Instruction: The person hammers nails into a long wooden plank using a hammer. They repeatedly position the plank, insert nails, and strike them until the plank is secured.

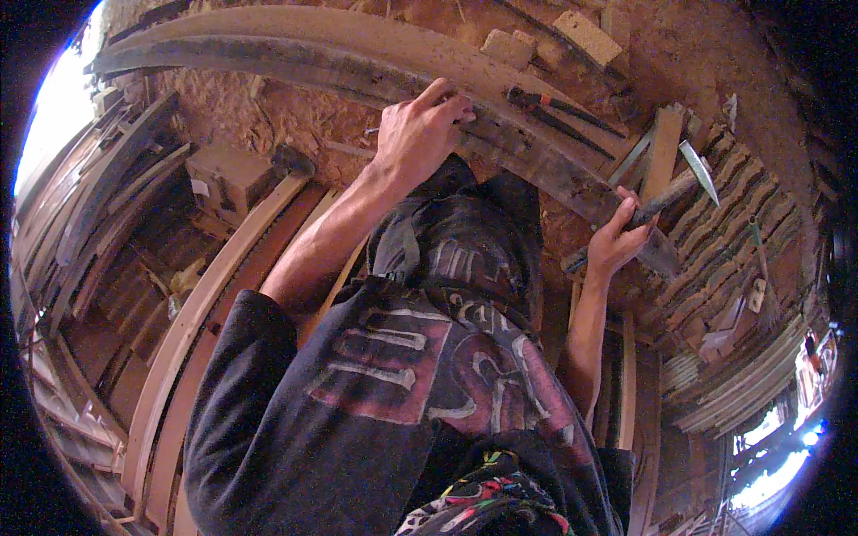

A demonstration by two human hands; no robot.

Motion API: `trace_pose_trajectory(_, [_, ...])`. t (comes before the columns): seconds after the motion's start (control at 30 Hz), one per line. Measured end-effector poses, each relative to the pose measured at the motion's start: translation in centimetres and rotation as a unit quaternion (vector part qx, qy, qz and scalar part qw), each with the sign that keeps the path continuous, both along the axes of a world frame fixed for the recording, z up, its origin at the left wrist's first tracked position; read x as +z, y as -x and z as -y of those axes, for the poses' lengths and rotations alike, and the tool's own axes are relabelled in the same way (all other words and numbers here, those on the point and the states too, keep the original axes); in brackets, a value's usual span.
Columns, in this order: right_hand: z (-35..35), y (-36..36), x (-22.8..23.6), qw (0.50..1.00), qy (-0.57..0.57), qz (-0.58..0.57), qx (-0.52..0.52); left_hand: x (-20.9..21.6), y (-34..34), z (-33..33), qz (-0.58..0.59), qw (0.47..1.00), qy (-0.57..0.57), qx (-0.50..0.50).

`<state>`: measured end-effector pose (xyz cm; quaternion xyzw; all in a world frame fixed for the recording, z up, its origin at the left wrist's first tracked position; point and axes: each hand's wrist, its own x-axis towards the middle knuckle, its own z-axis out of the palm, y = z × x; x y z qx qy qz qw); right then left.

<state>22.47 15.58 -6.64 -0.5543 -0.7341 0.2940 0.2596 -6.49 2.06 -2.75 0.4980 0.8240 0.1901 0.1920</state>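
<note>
My right hand is closed around the dark handle of a hammer, whose metal head points up and to the right. This hand is beside the near right end of a long, dark wooden beam. My left hand is bent over the beam's near edge, its fingers curled and pressed together. Whatever it may pinch is too small or hidden to make out. A pair of pincers with black and orange handles rests just beyond the beam, to the right of my left hand.
Wooden blocks lie on the dusty ground at the far side. Stacked wavy sheets stand to the right, with a short board beside them. On the left are a cardboard box, curved planks and piled timber.
</note>
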Motion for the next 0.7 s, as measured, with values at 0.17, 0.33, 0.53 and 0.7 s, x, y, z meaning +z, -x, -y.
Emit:
trace_pose_trajectory(0.17, [-0.2,0.2,0.2,1.000,-0.007,0.013,0.002,0.9,2.5,-0.9,0.021,0.978,-0.126,0.167])
trace_pose_trajectory(0.33, [0.3,0.9,1.4,0.999,-0.032,-0.002,0.022,1.4,2.2,2.6,0.295,0.900,-0.088,0.307])
trace_pose_trajectory(0.53, [2.9,5.8,8.3,0.922,0.226,-0.004,0.314,5.1,-5.5,0.9,0.506,0.826,-0.126,0.213])
trace_pose_trajectory(0.7, [0.4,12.6,9.0,0.861,0.183,-0.117,0.459,5.9,-3.9,1.0,0.520,0.748,-0.252,0.327])
